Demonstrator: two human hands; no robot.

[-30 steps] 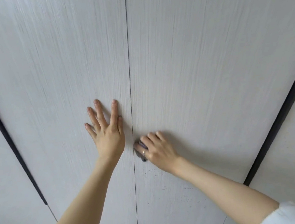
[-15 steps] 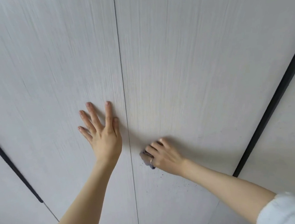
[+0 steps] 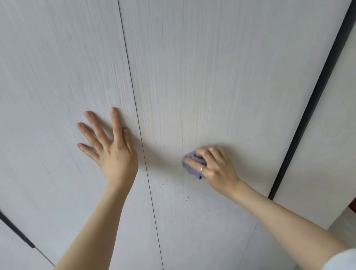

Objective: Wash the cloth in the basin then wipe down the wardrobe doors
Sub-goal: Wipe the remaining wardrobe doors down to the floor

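Wiping right wardrobe door (image 3: 221, 78): right hand (image 3: 214, 167), fingers curled over bunched purple cloth (image 3: 191, 165), pressing it on panel. Cloth and hand now further right of centre seam (image 3: 140, 137) than half second ago, when beside it. Left hand (image 3: 110, 146) flat, fingers spread, on left wardrobe door (image 3: 52, 91) just left of seam, same place as before. Dark specks (image 3: 186, 198) on right door below cloth.

left hand (image 3: 110, 153) flat on left door (image 3: 51, 81) | right hand (image 3: 213, 166) presses cloth (image 3: 190, 165) on right door (image 3: 220, 67)
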